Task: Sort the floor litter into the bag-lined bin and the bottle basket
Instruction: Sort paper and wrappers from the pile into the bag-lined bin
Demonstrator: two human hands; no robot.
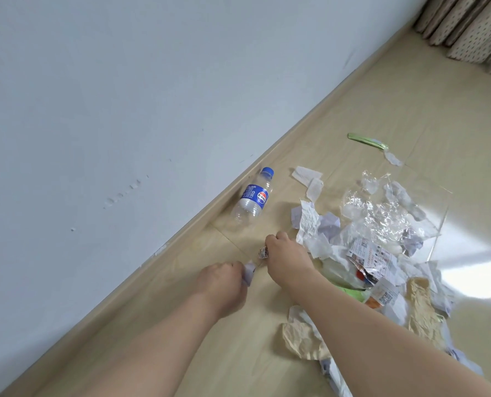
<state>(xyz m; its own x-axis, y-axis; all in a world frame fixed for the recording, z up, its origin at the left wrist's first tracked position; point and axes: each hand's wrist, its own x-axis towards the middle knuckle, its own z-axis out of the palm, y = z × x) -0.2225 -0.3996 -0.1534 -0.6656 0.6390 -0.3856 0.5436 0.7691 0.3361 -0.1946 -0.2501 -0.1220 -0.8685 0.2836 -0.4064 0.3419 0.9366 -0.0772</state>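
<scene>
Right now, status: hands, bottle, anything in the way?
Left hand grips a paper scrap; right hand pinches a printed scrap. Bottle lying by the baseboard, untouched. Litter pile right of the hands; bin and basket not in view.

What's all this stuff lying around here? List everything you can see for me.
plastic bottle: one, clear with blue cap and blue label, lying on its side by the skirting board.
crumpled papers: many, white, some printed, piled on the floor right of the hands.
clear plastic film: one crumpled heap, transparent, at the far side of the pile.
brown paper: two crumpled pieces, tan, at the near side of the pile.
green wrapper: one, green, alone on the floor beyond the pile.
floor: beige tiles.
wall: pale, at left.
curtain: beige, dotted, top right corner.
left hand: pinches a small white scrap.
right hand: holds a small printed scrap.
</scene>
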